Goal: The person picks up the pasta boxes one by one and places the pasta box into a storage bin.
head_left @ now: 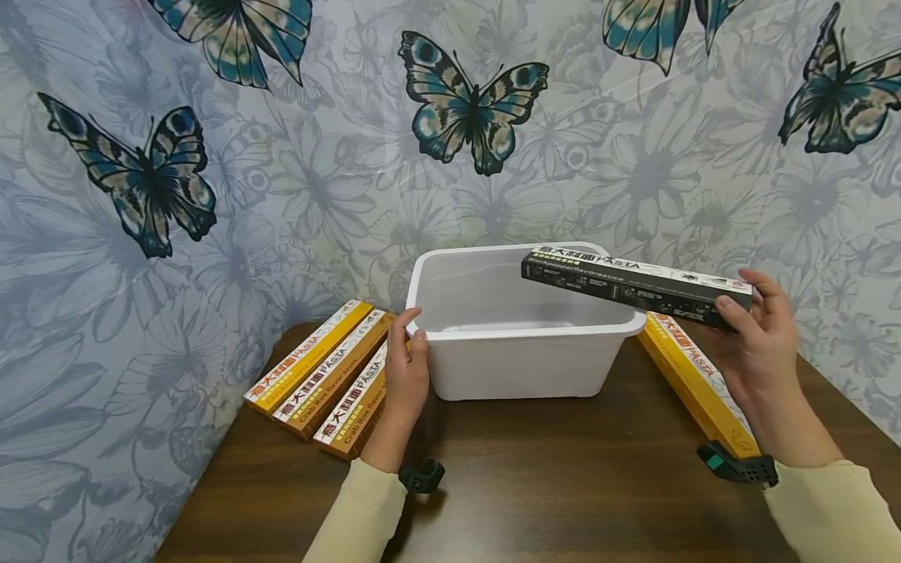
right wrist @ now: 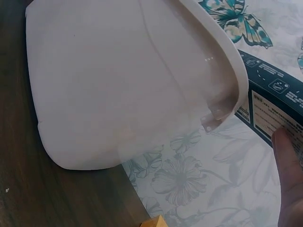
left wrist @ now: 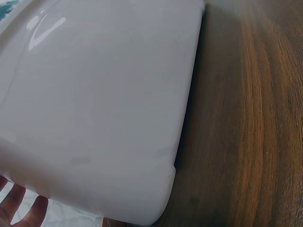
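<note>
My right hand [head_left: 756, 352] grips the right end of a black pasta box [head_left: 626, 283] and holds it aloft, its left end over the white plastic bin [head_left: 521, 367]. In the right wrist view a finger [right wrist: 286, 165] lies along the black box's [right wrist: 279, 113] underside. The left hand [head_left: 407, 375] holds the bin's front left corner, thumb in front and index finger at the rim. Several of its fingertips [left wrist: 35, 210] touch the bin's side wall [left wrist: 94, 118] in the left wrist view. The bin stands upright on the table.
Left of the bin lie a yellow pasta box [head_left: 310, 356] and two brown pasta boxes [head_left: 331, 375], side by side. Another yellow box [head_left: 697, 383] lies to the right, partly behind the right hand. The wooden table [head_left: 535, 485] meets a butterfly-patterned wall [head_left: 338, 156] behind.
</note>
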`<state>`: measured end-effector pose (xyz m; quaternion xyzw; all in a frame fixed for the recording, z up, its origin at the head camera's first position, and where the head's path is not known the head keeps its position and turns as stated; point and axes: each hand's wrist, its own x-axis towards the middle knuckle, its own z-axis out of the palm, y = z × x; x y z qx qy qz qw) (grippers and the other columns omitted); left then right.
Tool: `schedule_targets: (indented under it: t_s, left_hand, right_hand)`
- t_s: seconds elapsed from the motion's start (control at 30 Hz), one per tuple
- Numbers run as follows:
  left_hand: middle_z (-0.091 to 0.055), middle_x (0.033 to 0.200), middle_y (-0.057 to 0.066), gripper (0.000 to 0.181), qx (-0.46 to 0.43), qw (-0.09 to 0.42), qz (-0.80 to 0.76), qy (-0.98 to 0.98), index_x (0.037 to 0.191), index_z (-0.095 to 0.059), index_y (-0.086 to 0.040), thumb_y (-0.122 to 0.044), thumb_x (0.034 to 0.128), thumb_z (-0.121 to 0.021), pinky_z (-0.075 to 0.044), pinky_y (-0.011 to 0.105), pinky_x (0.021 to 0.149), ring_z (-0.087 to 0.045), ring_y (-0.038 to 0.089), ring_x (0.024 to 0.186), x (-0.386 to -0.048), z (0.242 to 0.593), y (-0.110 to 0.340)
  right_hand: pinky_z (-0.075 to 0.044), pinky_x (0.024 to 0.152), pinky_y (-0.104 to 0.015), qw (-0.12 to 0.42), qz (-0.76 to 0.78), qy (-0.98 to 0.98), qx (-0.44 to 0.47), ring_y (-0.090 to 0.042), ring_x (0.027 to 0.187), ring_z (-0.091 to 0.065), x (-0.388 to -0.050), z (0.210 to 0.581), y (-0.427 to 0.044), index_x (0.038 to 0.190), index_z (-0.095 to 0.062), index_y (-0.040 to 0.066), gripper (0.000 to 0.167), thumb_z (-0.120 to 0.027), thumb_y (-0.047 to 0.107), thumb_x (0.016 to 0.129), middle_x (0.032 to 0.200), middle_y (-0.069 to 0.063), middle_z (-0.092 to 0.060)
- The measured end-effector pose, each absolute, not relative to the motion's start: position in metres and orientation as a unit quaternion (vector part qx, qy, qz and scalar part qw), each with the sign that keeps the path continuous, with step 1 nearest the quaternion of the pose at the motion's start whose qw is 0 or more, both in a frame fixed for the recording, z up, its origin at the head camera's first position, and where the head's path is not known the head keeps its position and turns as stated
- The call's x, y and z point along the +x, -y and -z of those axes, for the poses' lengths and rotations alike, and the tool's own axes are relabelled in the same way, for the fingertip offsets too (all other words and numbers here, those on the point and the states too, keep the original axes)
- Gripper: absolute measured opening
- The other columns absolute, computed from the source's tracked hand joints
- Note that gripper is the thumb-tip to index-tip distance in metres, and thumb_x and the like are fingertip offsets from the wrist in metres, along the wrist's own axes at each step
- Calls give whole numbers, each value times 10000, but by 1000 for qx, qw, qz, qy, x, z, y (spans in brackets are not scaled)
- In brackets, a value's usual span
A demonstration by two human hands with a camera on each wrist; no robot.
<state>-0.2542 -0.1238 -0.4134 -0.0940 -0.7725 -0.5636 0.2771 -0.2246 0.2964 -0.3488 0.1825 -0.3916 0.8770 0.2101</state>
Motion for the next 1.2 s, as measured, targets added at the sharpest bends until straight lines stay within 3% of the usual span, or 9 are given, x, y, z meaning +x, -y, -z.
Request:
schedule_targets:
  t_s: [0.2, 0.73, 0.93, 1.13, 1.2]
  left_hand:
    - [-491, 1425, 90, 405, -91, 274, 564, 774, 1406, -462, -242, -350, 1020, -409, -385, 524, 1093, -486, 259, 1277, -254, 413, 124]
    - [-493, 1422, 96, 416, -94, 272, 564, 774, 1414, -455, -230, -352, 1018, -414, -385, 535, 1094, -490, 272, 1279, -253, 413, 124]
    - [-493, 1417, 108, 415, -88, 271, 565, 774, 1410, -459, -240, -360, 1017, -408, -389, 526, 1089, -493, 268, 1268, -253, 413, 124]
    - [-487, 1422, 162, 419, -93, 272, 566, 772, 1411, -457, -235, -359, 1014, -410, -391, 534, 1083, -494, 274, 1259, -253, 413, 124]
    - [-486, 1422, 169, 419, -96, 274, 566, 772, 1409, -458, -229, -357, 1014, -411, -389, 543, 1086, -494, 308, 1270, -253, 413, 124]
  right_hand:
    - [-597, 814, -309, 155, -867, 428, 204, -182, 1053, -666, -231, 345, -298, 1435, -378, 103, 533, -445, -141, 967, 1326, -71, -411]
    - [-565, 801, -177, 112, -762, 619, 153, -63, 1061, -607, -249, 330, -294, 1492, -332, 231, 605, -545, -14, 981, 1342, 43, -377]
    - [-540, 801, -132, 99, -709, 684, 138, -22, 1021, -590, -257, 326, -291, 1451, -353, 199, 544, -578, 39, 983, 1314, 65, -402]
    - [-477, 785, -105, 92, -551, 825, 87, -29, 1042, -511, -265, 319, -288, 1522, -307, 335, 604, -601, 285, 997, 1358, 166, -398]
    - [-459, 786, -127, 82, -501, 858, 78, -54, 1071, -488, -269, 315, -286, 1534, -285, 381, 632, -602, 369, 987, 1422, 112, -388]
